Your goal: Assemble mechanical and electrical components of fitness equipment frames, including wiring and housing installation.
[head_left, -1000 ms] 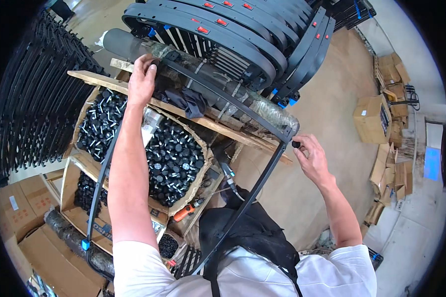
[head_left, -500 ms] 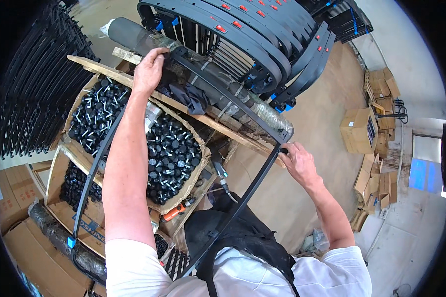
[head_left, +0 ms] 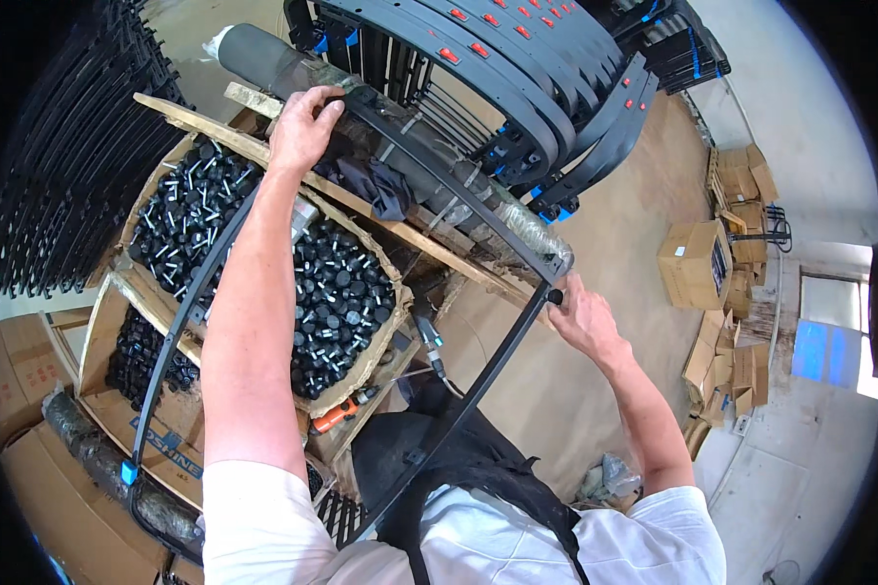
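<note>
In a workshop with stacked black frames (head_left: 517,68), the left hand (head_left: 300,127) clamps the curved black frame bar (head_left: 458,195); the right hand (head_left: 580,317) pinches its far corner, the bar running lengthwise between them.

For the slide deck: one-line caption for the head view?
Left hand steadies a black curved frame on a wooden bench; right hand grips its corner, beside bolt-filled cardboard boxes.

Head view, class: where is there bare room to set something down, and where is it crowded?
Bare: the tan floor between the stacked black curved frames, the brown cardboard cartons and the right hand. Crowded: the open cardboard boxes of black bolts under the left hand, and the wooden plank.
</note>
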`<act>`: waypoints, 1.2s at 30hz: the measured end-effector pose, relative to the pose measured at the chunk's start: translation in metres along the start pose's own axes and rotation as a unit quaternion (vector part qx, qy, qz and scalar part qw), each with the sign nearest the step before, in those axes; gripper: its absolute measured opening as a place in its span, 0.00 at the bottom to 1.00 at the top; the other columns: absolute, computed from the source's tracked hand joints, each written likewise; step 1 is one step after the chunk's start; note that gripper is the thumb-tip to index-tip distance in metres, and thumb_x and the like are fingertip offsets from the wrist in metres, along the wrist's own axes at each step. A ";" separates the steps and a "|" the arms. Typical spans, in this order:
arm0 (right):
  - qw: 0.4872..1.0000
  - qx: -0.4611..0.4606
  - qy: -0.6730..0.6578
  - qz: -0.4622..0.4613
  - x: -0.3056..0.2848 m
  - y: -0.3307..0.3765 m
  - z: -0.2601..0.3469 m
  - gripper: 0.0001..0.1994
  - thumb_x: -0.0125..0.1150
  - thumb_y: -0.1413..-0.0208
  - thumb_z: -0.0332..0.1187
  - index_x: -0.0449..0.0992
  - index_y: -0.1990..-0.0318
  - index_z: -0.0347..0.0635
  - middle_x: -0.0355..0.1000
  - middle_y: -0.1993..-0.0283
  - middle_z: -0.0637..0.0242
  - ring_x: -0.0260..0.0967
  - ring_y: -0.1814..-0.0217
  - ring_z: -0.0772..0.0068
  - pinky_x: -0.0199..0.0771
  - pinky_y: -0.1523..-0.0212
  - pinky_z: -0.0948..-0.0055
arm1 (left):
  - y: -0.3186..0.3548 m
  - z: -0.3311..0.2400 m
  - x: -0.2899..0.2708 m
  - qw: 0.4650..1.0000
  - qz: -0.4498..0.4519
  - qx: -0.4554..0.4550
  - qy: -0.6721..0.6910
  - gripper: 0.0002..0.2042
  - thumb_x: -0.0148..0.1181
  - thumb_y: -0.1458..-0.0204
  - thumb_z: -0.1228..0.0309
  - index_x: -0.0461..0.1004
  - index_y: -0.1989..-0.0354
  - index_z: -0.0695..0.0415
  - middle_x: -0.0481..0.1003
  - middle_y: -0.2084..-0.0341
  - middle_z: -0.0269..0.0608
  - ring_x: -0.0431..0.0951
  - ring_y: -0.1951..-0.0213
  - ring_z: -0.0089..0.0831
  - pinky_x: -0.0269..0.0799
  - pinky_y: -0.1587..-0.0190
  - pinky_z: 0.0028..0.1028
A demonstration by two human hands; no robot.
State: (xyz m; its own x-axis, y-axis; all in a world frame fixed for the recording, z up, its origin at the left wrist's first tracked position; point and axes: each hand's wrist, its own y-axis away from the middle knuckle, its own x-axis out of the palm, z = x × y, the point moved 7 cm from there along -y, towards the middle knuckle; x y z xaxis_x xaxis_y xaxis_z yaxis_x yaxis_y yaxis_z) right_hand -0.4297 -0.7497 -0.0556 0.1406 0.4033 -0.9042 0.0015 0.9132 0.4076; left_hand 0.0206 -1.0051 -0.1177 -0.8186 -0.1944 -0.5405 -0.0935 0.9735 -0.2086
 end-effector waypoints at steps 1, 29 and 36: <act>0.999 -0.029 0.010 -0.023 -0.002 -0.001 0.007 0.21 0.60 0.32 0.47 0.68 0.46 0.38 0.80 0.72 0.52 0.81 0.63 0.40 0.79 0.58 0.46 | 0.000 0.004 -0.002 1.000 0.004 0.012 0.010 0.17 0.62 0.35 0.55 0.82 0.44 0.48 0.80 0.51 0.44 0.81 0.48 0.39 0.74 0.42 0.37; 0.967 -0.095 0.234 -0.037 -0.015 0.007 0.011 0.13 0.64 0.43 0.40 0.78 0.58 0.40 0.81 0.69 0.54 0.83 0.66 0.49 0.82 0.67 0.52 | 0.002 -0.001 -0.001 1.000 0.012 -0.012 -0.002 0.16 0.58 0.32 0.56 0.81 0.42 0.45 0.81 0.48 0.44 0.81 0.44 0.41 0.74 0.40 0.35; 0.937 -0.087 0.335 0.055 0.007 -0.003 -0.008 0.07 0.59 0.43 0.34 0.80 0.62 0.43 0.81 0.70 0.56 0.83 0.64 0.52 0.82 0.63 0.51 | 0.003 0.001 0.002 0.999 0.007 0.017 0.033 0.20 0.57 0.33 0.63 0.76 0.34 0.45 0.79 0.40 0.40 0.77 0.37 0.41 0.71 0.35 0.36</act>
State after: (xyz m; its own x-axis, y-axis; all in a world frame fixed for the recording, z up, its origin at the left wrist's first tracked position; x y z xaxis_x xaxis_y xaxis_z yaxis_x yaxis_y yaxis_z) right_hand -0.4365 -0.7492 -0.0637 -0.5225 0.3878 -0.7594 -0.1470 0.8363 0.5283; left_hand 0.0194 -1.0024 -0.1206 -0.8559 -0.1703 -0.4883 -0.0630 0.9715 -0.2284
